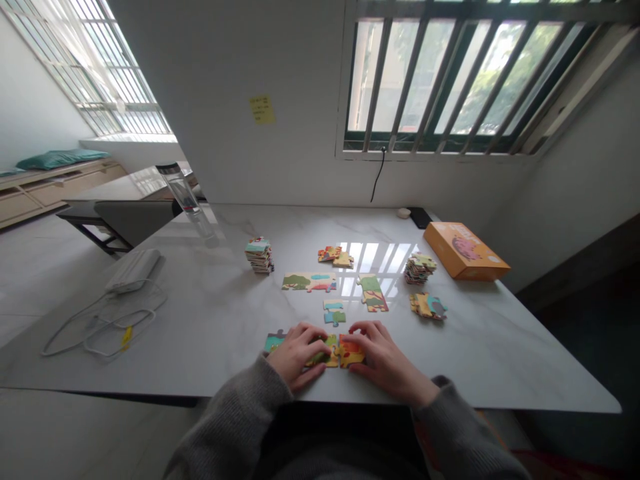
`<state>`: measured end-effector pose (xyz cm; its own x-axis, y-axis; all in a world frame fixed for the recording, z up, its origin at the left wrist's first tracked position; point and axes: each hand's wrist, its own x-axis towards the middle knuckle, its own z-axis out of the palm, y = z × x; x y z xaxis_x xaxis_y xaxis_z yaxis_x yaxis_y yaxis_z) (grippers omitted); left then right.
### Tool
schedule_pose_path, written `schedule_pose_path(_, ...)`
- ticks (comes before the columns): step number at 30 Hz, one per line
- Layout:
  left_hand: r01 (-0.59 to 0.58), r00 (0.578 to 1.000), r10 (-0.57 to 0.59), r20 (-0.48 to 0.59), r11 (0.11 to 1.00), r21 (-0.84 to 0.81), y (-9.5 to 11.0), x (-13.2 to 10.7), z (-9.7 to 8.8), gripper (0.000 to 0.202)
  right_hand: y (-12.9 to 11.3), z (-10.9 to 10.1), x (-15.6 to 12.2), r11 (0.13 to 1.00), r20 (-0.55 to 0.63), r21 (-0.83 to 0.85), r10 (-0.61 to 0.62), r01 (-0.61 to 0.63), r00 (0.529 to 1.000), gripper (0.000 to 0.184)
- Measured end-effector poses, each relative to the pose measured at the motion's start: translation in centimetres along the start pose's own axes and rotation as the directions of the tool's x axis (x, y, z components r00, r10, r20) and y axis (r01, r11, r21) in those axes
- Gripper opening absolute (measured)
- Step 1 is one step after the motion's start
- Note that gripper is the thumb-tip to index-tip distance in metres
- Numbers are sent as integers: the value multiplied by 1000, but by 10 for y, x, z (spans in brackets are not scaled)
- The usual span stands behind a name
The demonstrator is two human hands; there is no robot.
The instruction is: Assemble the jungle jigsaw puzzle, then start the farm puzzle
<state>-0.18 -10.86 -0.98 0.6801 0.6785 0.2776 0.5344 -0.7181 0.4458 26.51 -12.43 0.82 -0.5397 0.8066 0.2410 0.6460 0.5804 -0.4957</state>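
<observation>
My left hand rests its fingers on a green and yellow jigsaw piece lying flat on the marble table. My right hand presses on an orange and yellow jigsaw piece, and the two pieces meet between my fingertips. A teal piece lies just left of my left hand. Farther ahead are a joined strip of pieces, other small assembled groups, and a loose cluster. Two stacks of pieces stand beyond them.
An orange puzzle box lies at the table's right. A clear bottle stands at the far left, near a white device with a looped white cable. A small dark object sits at the back edge by the wall.
</observation>
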Motion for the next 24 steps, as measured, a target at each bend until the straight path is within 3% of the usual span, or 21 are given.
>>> schedule_pose_path(5, 35, 999, -35, -7, 999, 5, 5, 1, 1, 22, -4, 2, 3, 998, 5, -56, -16, 16, 1000, 25)
schedule_pose_path(24, 13, 999, -10, -44, 997, 79, 7, 0, 2, 25, -5, -2, 3, 993, 68, -73, -83, 88, 994, 28)
